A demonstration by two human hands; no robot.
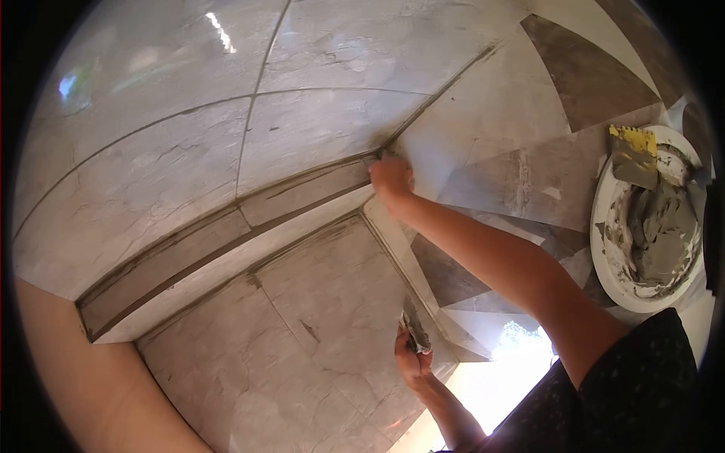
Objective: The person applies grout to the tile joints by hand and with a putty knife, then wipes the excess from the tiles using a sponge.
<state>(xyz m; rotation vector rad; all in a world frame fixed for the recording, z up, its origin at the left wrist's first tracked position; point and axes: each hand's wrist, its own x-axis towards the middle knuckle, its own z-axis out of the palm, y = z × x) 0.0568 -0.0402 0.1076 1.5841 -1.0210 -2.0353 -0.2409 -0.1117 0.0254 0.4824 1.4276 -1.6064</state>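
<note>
Left hand (414,364): closed round a smeared scraper (414,323), handle mostly hidden. Right hand (391,175): fingers curled at the ledge's (302,193) far corner; cannot tell what, if anything, it grips. White dish (599,226): grey paste (668,234); yellow-edged spreader (634,155) at upper rim.

I can make out, from way over here, a black top (544,415) scattered with small pale specks. Its short sleeve (642,370) looks loose and wide, ending partway down the upper arm (580,325). The right hand (391,177) and left hand (411,364) are bare.
</note>
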